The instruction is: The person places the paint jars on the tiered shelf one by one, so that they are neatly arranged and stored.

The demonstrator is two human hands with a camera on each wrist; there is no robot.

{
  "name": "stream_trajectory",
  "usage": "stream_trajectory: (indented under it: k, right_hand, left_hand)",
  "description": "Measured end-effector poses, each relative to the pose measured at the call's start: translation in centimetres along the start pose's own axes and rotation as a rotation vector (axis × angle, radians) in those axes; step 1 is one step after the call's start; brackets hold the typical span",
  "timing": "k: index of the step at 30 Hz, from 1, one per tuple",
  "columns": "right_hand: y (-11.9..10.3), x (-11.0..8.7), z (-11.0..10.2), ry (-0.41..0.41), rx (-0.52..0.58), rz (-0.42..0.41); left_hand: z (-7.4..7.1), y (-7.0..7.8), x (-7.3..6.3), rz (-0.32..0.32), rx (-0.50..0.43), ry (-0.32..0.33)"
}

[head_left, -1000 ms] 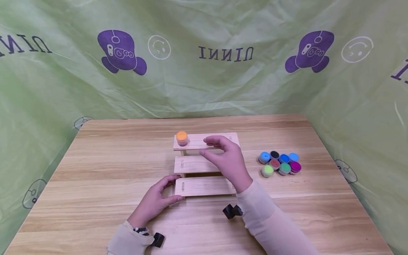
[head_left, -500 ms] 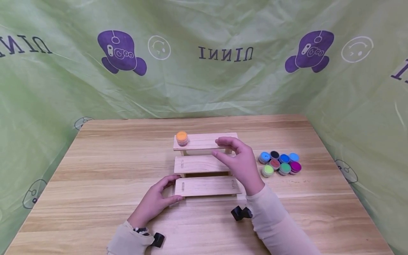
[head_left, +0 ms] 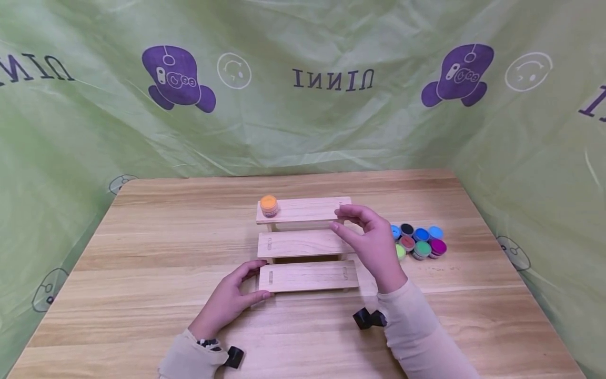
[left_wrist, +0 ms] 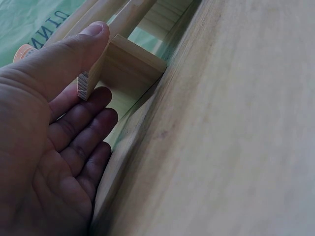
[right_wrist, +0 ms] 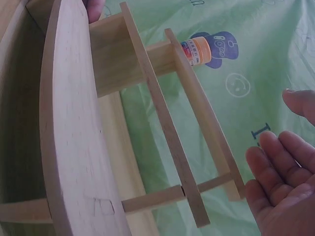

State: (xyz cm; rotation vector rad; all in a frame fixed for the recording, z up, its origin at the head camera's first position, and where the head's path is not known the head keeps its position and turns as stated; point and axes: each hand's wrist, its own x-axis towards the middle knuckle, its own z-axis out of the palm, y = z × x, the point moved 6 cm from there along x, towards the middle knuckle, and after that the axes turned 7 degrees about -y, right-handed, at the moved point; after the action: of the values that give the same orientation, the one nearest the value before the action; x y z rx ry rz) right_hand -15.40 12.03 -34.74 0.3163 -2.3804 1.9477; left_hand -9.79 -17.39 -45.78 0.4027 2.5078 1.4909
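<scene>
A three-tier wooden stand (head_left: 310, 276) rises in steps toward the back of the table. On the left end of its top shelf (head_left: 307, 209) sits a small jar with an orange lid (head_left: 269, 206), seen again in the right wrist view with its label (right_wrist: 197, 51). My left hand (head_left: 230, 296) grips the left end of the lowest shelf, thumb at the front edge and index finger at the rear. Above the stand's right end hovers my right hand (head_left: 371, 241), holding nothing, its fingers loosely bent and apart from the thumb.
Right of the stand, several small paint jars (head_left: 422, 249) stand clustered on the wooden table (head_left: 156, 237), with lids in blue, black, red, green, purple and lime; my right hand partly hides them. A green printed cloth (head_left: 331, 131) hangs behind and along both sides.
My right hand has moved to the right above the stand, away from the orange-lidded jar and over the left edge of the jar cluster. The left hand has stayed in place.
</scene>
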Motion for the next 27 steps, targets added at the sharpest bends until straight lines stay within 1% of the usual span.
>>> stream_trajectory:
  k: [7,13,19,27]
  right_hand:
    - [0.8,-0.5,-1.4,0.032,-0.012,0.002]
    - [1.5,-0.8,-2.8,0.058,-0.041,0.017]
    - [2.0,-1.1,-4.3,0.101,-0.016,0.015]
    - [2.3,-1.6,-6.1,0.125,-0.031,0.054]
  left_hand:
    - [0.1,-0.1,0.0,0.006,-0.008,-0.01]
    - [0.1,-0.1,-0.1,0.001,-0.016,-0.003]
    - [0.2,-0.1,-0.1,0.003,-0.007,-0.006]
    - [0.0,-0.2,0.0,-0.003,0.0,-0.002]
